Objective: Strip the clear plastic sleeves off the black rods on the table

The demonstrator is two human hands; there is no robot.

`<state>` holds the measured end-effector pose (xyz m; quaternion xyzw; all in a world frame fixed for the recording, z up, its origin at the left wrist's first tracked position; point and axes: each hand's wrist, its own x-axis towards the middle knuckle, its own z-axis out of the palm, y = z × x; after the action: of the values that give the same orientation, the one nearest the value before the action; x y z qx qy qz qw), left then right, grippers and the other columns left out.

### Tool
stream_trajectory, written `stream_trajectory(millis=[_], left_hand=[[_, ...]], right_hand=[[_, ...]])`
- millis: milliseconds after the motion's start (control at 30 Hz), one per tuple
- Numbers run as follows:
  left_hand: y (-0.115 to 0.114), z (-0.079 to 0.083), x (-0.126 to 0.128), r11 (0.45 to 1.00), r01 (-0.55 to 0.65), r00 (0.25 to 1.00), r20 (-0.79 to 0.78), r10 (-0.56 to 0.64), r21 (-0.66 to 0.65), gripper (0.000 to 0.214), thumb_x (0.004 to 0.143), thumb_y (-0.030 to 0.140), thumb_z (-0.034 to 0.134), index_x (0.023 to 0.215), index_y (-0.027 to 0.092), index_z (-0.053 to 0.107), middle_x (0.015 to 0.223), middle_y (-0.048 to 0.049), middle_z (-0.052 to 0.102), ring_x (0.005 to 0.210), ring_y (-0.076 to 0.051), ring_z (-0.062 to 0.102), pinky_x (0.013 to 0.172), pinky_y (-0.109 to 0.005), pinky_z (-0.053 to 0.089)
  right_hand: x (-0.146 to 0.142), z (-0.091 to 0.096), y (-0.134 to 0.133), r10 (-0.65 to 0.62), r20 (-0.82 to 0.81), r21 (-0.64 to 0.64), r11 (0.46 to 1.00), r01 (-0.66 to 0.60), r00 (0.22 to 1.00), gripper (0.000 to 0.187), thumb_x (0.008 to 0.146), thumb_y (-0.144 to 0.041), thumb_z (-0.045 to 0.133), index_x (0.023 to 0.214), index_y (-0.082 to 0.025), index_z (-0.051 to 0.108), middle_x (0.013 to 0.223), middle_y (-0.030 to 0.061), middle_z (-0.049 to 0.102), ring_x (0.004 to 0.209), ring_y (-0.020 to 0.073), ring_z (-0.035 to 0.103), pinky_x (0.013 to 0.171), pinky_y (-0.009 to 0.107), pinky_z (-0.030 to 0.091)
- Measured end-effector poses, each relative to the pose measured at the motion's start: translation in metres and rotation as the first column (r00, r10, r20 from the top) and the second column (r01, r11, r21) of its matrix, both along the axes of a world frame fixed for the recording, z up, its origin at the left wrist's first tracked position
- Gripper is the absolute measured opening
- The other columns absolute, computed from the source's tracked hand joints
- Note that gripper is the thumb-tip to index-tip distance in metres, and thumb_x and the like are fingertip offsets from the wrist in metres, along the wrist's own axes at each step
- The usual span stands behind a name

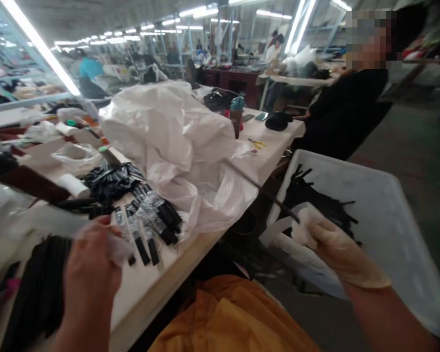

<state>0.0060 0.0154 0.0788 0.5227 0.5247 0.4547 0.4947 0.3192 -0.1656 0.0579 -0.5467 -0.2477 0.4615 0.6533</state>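
My left hand [90, 276] is bare and pinches a white cloth [117, 248] close to the table's front edge. Just beyond it lie black strips in clear plastic sleeves [150, 220], and a heap of similar black strips [112, 181] sits farther back. My right hand [337, 249] wears a cream latex glove and grips a white cloth [304, 227] around a thin black strip [271, 195]. That strip points up and left over the table edge. Below my right hand stands a white plastic crate [388, 205] holding loose black strips [315, 200].
A large crumpled white plastic sheet [176, 142] fills the table's middle. A bottle [236, 115] and yellow-handled scissors [256, 143] lie beyond it. A person in black [346, 107] stands at the table's far right. An orange garment [227, 318] covers my lap.
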Motion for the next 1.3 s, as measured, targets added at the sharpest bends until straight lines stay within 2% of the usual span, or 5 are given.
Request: stream_trajectory(millis=[200, 467, 733, 900, 1300], left_hand=[[-0.076, -0.135, 0.159, 0.247, 0.612, 0.643, 0.291, -0.709, -0.751, 0.016, 0.080, 0.028, 0.065, 0.073, 0.013, 0.064, 0.051, 0.0043, 0.057, 0.039, -0.006, 0.046, 0.038, -0.016, 0.033], [-0.019, -0.223, 0.267, 0.400, 0.532, 0.779, 0.246, -0.576, -0.747, 0.033, 0.091, 0.040, 0.050, 0.113, 0.015, 0.055, 0.111, -0.0076, 0.061, 0.089, -0.018, 0.062, 0.076, -0.036, 0.053], [-0.043, -0.144, 0.262, 0.424, 0.713, 0.684, 0.424, -0.593, -0.558, 0.055, 0.080, 0.056, 0.056, 0.118, 0.016, 0.055, 0.119, -0.0132, 0.064, 0.108, -0.023, 0.060, 0.093, -0.036, 0.044], [-0.031, -0.078, 0.258, 0.676, 0.665, 0.727, 0.481, -0.490, -0.317, 0.042, 0.080, 0.048, 0.060, 0.110, 0.018, 0.057, 0.078, -0.0012, 0.069, 0.078, -0.014, 0.064, 0.074, -0.025, 0.047], [-0.067, -0.044, 0.056, 0.792, 0.578, 0.760, -0.224, -0.610, -0.198, 0.046, 0.084, 0.057, 0.043, 0.100, 0.018, 0.061, 0.050, 0.0047, 0.049, 0.040, -0.011, 0.041, 0.042, -0.022, 0.031]], right_hand=[[0.054, -0.041, -0.047, -0.403, -0.188, 0.042, 0.908, 0.418, 0.895, 0.030, 0.068, -0.037, 0.076, 0.058, -0.021, 0.054, 0.056, -0.0029, 0.046, 0.050, 0.0091, 0.036, 0.047, 0.025, 0.031], [0.067, -0.083, -0.026, -0.412, -0.285, -0.119, 0.911, 0.394, 0.866, 0.030, 0.065, -0.039, 0.079, 0.060, -0.019, 0.056, 0.058, -0.0031, 0.047, 0.055, 0.0089, 0.039, 0.053, 0.020, 0.038], [0.045, -0.084, 0.013, -0.228, -0.246, -0.073, 0.973, 0.217, 0.942, 0.031, 0.072, -0.044, 0.071, 0.060, -0.018, 0.061, 0.055, -0.0017, 0.052, 0.053, 0.0099, 0.043, 0.054, 0.023, 0.037], [0.000, -0.066, 0.028, 0.045, -0.318, -0.070, 0.995, -0.071, 0.947, 0.030, 0.071, -0.047, 0.071, 0.083, -0.020, 0.070, 0.072, 0.0022, 0.064, 0.063, 0.0142, 0.055, 0.061, 0.026, 0.044], [-0.055, -0.055, 0.098, -0.128, -0.681, -0.028, 0.988, 0.149, 0.721, 0.036, 0.051, -0.032, 0.087, 0.069, -0.019, 0.058, 0.057, -0.0084, 0.060, 0.048, 0.0060, 0.052, 0.044, 0.017, 0.042]])
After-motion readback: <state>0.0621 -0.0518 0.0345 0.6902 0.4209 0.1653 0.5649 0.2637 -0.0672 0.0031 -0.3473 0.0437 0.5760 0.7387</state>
